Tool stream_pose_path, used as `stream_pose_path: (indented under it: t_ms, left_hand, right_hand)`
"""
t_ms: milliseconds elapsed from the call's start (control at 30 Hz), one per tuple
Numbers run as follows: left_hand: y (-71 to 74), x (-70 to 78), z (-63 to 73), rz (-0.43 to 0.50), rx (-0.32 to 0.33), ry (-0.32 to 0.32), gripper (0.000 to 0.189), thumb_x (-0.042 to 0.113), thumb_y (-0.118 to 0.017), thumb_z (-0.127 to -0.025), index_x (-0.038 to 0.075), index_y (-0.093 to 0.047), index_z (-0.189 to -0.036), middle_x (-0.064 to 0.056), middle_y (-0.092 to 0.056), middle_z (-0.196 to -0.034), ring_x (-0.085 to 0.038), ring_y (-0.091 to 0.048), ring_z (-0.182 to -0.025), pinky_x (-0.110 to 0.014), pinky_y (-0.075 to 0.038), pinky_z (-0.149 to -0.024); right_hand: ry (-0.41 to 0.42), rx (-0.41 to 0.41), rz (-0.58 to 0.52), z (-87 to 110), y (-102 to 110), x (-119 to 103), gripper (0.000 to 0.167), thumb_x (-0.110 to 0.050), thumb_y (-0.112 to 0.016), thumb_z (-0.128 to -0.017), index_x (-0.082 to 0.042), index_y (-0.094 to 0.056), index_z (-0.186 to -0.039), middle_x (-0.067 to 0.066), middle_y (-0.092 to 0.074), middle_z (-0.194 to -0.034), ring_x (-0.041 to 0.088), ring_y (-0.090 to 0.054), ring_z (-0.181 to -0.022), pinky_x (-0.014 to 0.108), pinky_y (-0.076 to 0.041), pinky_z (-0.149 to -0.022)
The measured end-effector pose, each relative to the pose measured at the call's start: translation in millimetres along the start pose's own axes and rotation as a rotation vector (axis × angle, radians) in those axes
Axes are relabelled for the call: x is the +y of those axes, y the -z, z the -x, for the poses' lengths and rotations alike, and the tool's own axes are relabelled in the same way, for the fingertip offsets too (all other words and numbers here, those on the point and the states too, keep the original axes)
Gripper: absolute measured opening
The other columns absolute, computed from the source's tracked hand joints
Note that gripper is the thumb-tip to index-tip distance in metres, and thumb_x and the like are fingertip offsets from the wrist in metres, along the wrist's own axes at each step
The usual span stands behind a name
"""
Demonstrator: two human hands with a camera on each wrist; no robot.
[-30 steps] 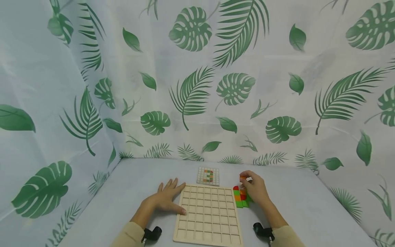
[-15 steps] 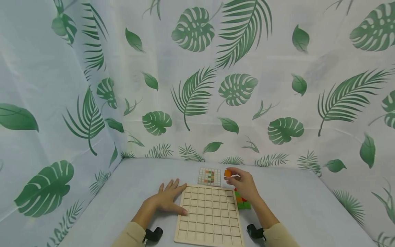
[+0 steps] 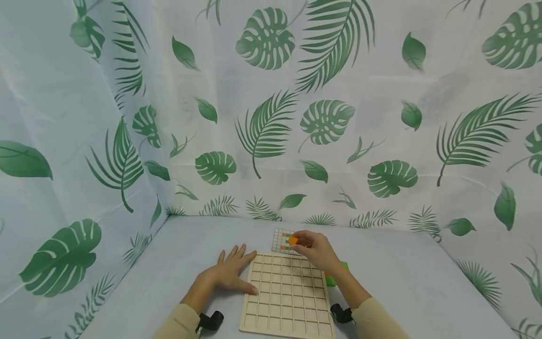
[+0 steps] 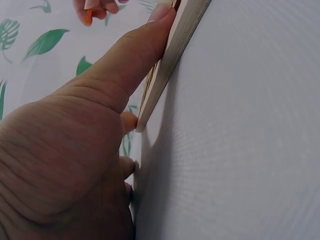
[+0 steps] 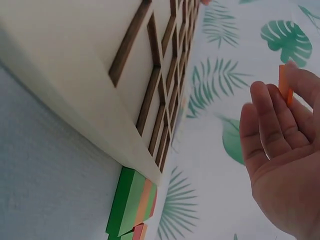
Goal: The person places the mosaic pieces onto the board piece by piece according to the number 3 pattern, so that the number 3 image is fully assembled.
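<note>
Between thumb and fingertips, my right hand point(image 3: 318, 251) pinches a small flat orange tile point(image 3: 293, 240), raised above the far edge of a wooden grid board point(image 3: 281, 296). The right wrist view shows the orange tile point(image 5: 284, 84) edge-on in the fingers. Behind the board lies a small pattern card point(image 3: 278, 239) with coloured squares, partly covered by the right hand. My left hand point(image 3: 230, 275) rests at the board's left edge with fingers spread, its thumb on the rim. In the left wrist view the left thumb point(image 4: 125, 60) presses along the board's side.
Green, orange and red tiles point(image 5: 132, 200) lie against the board's right side, partly hidden by the right forearm in the head view. Black wrist cameras point(image 3: 211, 321) sit on both wrists. A leaf-printed curtain point(image 3: 271, 117) stands behind the white table point(image 3: 178, 245).
My right hand has lifted the orange tile from the coloured tiles and carried it left, over the pattern card and the board's far edge. The left hand stays in place.
</note>
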State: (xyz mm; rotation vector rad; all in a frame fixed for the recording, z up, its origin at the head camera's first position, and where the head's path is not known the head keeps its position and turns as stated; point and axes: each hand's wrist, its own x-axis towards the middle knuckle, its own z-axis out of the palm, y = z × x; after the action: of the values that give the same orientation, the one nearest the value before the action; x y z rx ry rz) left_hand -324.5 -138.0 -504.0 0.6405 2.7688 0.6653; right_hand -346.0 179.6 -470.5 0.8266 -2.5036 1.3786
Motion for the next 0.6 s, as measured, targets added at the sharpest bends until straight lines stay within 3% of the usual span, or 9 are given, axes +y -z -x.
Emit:
stream_pose_path:
  t_ms: [100,300,433,600]
  left_hand:
    - [1.1,1.3,-1.2,0.003,0.002,-0.008,0.118,0.075,-0.081,-0.071,0.022,-0.032,-0.165,-0.022,-0.011,-0.174,-0.046,-0.004,-0.161,-0.075,0.002,-0.123]
    - [1.7,2.4,-1.0,0.019,-0.002,-0.012,0.118,0.077,-0.079,-0.071,0.021,-0.033,-0.165,-0.023,-0.011,-0.174,-0.048,-0.004,-0.161,-0.076,0.003,-0.123]
    - [-1.3,-2.0,-2.4,0.017,0.0,-0.006,0.119,0.077,-0.08,-0.07,0.023,-0.033,-0.165,-0.021,-0.01,-0.174,-0.045,-0.002,-0.162,-0.074,0.005,-0.123]
    - [1.0,1.0,0.7,-0.005,0.0,-0.014,0.116,0.074,-0.08,-0.073,0.022,-0.032,-0.165,-0.023,-0.011,-0.174,-0.047,-0.005,-0.161,-0.076,0.002,-0.123]
  right_hand:
    - [-0.007,-0.081,0.024,-0.5,-0.5,-1.0,0.035,-0.022,-0.074,-0.098,-0.003,-0.07,-0.128,0.008,-0.077,-0.107,0.012,-0.07,-0.089,0.025,-0.06,-0.074]
    - [-0.046,-0.211,0.006,-1.8,-4.5,-1.3,0.035,-0.022,-0.073,-0.099,-0.004,-0.07,-0.129,0.008,-0.075,-0.111,0.017,-0.069,-0.095,0.025,-0.058,-0.077]
    - [-0.064,-0.268,-0.005,-3.3,-8.9,1.1,0.039,-0.022,-0.075,-0.098,-0.001,-0.069,-0.13,0.008,-0.075,-0.111,0.021,-0.068,-0.096,0.025,-0.058,-0.077]
    - [-0.025,-0.301,0.065,-4.0,-14.3,1.1,0.037,-0.019,-0.075,-0.098,0.002,-0.07,-0.128,0.014,-0.074,-0.122,0.019,-0.07,-0.096,0.025,-0.058,-0.077]
